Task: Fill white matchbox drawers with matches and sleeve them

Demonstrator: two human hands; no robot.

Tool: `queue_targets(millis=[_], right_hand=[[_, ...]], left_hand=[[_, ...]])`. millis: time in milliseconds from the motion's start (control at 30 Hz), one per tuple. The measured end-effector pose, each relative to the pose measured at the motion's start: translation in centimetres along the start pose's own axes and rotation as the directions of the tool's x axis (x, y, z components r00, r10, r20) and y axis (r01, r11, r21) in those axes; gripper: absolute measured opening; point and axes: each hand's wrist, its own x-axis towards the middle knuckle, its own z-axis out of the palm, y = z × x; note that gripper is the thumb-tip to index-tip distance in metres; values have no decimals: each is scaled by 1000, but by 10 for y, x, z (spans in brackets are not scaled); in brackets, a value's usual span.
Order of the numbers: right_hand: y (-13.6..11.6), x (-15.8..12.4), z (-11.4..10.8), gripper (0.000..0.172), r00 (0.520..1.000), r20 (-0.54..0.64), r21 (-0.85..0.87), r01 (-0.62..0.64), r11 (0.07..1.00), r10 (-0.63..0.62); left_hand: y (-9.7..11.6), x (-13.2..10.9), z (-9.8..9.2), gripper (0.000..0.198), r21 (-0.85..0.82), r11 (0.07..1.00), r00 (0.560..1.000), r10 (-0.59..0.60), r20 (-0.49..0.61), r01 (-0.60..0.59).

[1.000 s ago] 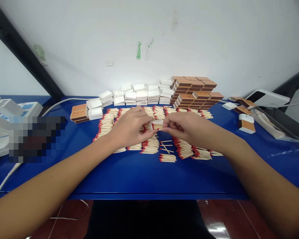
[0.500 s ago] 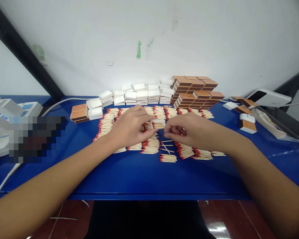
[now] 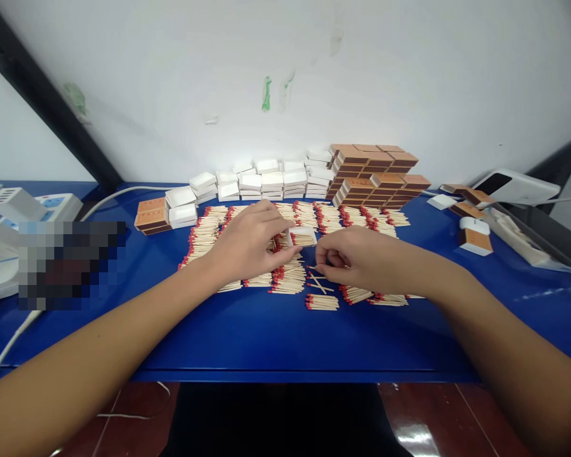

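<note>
My left hand (image 3: 254, 238) is closed on the left end of a white matchbox tray (image 3: 308, 231), gripping it between thumb and fingers. Red-tipped matches (image 3: 302, 239) lie inside the tray. Just right of and below the tray, my right hand (image 3: 345, 254) is closed in a pinch, with a match (image 3: 313, 268) at its fingertips. Under these fingers a few loose matches (image 3: 320, 285) lie crossed on the blue table (image 3: 285, 343). A small bundle of matches (image 3: 322, 302) sits nearer to me. Rows of matches (image 3: 288, 279) spread out around and beneath both hands, which partly hide them.
White trays (image 3: 271, 181) are stacked along the wall, with brown matchboxes (image 3: 375, 168) piled to their right. Two more matchboxes (image 3: 152, 216) stand at left. A power strip (image 3: 59, 209) and a blurred dark object (image 3: 71, 266) lie far left. A grey bin (image 3: 547, 235) sits at right.
My right hand has moved slightly down and away from the tray, to the loose matches, and now pinches one. The left hand and tray stay in place.
</note>
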Motion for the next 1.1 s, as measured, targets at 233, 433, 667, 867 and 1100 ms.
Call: queue_targets(millis=[233,433,667,867,1100], right_hand=[[-3,-3,1,30,999,36,17,-2,1000,1],[-3,-3,2,30,997,81,40,-18,999,14],[-5,-3,0,17,995,97,67,-32,997,25],[-2,-3,-6,20,997,71,78,-23,997,18],[4,2,-9,27,985,-170,10,16,1000,-14]], left_hand=[[0,-1,0,27,9,1000,1000,0,1,0],[1,0,-1,27,4,1000,1000,-6,12,6],[0,-1,0,28,7,1000,1000,-14,14,14],[0,0,0,28,9,1000,1000,-5,14,5],[3,0,2,28,-20,999,999,30,-13,-30]])
